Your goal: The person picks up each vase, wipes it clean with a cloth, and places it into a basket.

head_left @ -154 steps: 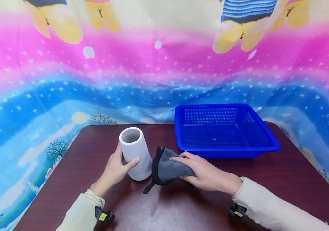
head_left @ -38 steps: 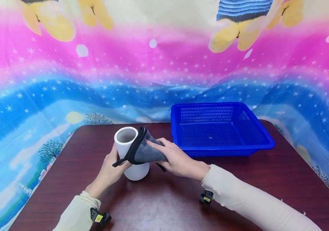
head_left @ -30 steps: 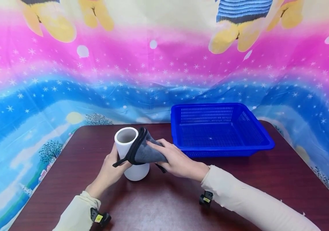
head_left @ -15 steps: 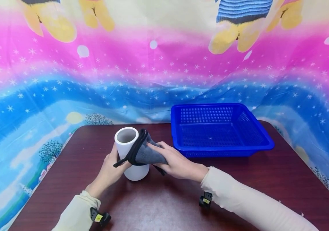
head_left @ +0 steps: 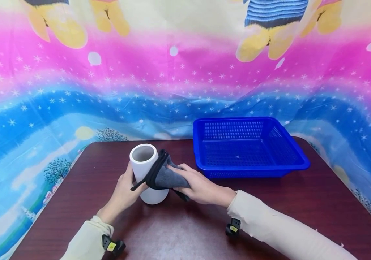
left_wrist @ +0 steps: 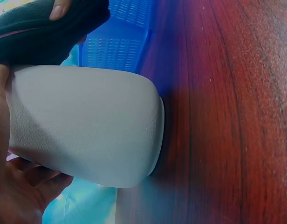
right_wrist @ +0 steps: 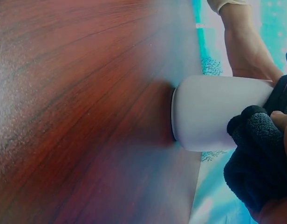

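A white vase (head_left: 154, 196) with a round open mouth stands on the table, its base down on the wood in both wrist views. My left hand (head_left: 123, 189) grips it from the left, fingers behind and thumb in front. In my right hand (head_left: 201, 187) is a grey cloth (head_left: 167, 177) with black edging and a hanging loop, bunched between fingers and thumb. The cloth lies against the vase's right front side just under the rim, covering part of the vase and the left thumb's tip. In the right wrist view, the folded cloth (right_wrist: 257, 154) overlaps the vase's upper part.
A blue plastic basket (head_left: 254, 168) with perforated walls stands at the back right of the dark red-brown table (head_left: 179, 234). A printed curtain (head_left: 172, 83) hangs behind the table. A small black camera is strapped at each wrist.
Since the oldest frame, my right hand has carried the cloth left onto the vase. Over the last second, cloth and hand have slid slightly down its side. My left hand keeps its hold.
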A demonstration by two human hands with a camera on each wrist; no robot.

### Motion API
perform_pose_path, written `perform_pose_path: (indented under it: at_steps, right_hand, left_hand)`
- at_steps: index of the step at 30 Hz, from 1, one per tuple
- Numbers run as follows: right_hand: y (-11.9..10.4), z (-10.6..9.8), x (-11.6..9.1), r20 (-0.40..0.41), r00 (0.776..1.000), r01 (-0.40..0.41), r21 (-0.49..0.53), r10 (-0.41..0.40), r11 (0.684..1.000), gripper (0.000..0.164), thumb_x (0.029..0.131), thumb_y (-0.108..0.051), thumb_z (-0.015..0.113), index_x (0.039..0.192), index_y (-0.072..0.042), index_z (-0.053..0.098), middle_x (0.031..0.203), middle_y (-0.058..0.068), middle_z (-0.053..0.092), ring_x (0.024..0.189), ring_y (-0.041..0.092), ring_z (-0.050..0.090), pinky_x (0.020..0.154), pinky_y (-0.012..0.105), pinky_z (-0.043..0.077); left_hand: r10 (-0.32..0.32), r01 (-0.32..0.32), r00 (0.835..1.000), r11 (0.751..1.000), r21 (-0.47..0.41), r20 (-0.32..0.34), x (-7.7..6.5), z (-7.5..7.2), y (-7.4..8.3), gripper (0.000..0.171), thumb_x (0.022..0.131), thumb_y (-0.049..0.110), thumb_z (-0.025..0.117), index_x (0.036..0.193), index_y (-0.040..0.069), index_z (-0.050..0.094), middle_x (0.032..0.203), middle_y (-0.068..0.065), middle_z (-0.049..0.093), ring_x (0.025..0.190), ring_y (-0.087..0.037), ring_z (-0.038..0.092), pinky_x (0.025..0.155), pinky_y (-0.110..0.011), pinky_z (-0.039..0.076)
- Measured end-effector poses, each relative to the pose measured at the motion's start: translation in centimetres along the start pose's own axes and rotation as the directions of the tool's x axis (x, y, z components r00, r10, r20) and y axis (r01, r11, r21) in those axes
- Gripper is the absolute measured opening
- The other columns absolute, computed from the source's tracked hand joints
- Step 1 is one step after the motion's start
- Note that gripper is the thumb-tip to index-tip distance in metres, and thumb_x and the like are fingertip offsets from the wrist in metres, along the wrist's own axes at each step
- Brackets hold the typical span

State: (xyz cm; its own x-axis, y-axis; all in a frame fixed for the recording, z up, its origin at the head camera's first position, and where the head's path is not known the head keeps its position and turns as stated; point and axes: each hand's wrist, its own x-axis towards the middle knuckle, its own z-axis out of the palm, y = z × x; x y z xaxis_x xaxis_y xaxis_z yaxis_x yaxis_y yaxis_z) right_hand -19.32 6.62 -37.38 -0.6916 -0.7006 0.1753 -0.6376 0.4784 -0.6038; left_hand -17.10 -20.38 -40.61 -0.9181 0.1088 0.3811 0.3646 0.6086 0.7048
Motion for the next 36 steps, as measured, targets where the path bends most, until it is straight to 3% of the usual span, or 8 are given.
perform_pose_path:
  at_steps: [25, 36]
  right_hand:
    - [0.7, 0.4, -0.1, 0.001, 0.999, 0.043, 0.076, -0.043, 0.996, 0.058, 0.098, -0.018, 0.065, 0.153, -0.017, 0.045, 0.136, 0.007, 0.058, 0.122, 0.017, 0.060, 0.105, 0.039, 0.051]
    - [1.3, 0.7, -0.2, 0.001, 0.998, 0.063, 0.028, -0.063, 0.998, 0.053, 0.097, -0.020, 0.067, 0.148, -0.018, 0.051, 0.130, 0.005, 0.061, 0.118, 0.016, 0.059, 0.103, 0.035, 0.050]
  left_hand:
    - [0.067, -0.066, 0.997, 0.997, 0.043, -0.039, -0.1, 0.0, 0.1, 0.080, 0.083, 0.021, 0.078, 0.149, 0.006, 0.035, 0.129, -0.021, 0.066, 0.112, -0.037, 0.069, 0.091, -0.053, 0.057]
    - [0.016, -0.016, 1.000, 1.000, 0.021, -0.014, 0.0, 0.0, 0.3, 0.082, 0.081, 0.014, 0.079, 0.150, 0.007, 0.034, 0.133, -0.022, 0.063, 0.118, -0.040, 0.065, 0.094, -0.057, 0.055]
